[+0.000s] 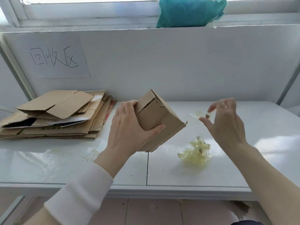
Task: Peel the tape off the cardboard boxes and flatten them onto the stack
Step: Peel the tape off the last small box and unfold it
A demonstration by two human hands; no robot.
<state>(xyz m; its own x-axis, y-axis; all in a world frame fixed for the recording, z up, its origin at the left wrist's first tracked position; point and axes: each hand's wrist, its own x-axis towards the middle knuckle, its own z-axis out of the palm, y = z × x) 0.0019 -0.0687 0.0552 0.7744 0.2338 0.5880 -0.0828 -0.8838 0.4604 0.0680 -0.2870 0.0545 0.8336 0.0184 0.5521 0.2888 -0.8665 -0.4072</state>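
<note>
A wad of peeled tape [194, 153] lies near right on the tabletop [186, 174], probably the discard heap. Above it the right hand [227, 125] pinches a tape scrap [200, 115], its other fingers splayed. The left hand [129, 129] has its fingers clamped on the cardboard box [159, 116], tilted in mid-air to expose the seams. The stack [53, 117] waits far left.

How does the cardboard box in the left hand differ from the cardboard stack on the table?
The box is still folded into its full shape; the stack is made of flattened sheets. The left hand holds the box tilted; the stack lies flat on the table, at the left. The box is one piece; the stack holds many. Both are mostly brown cardboard.
</note>
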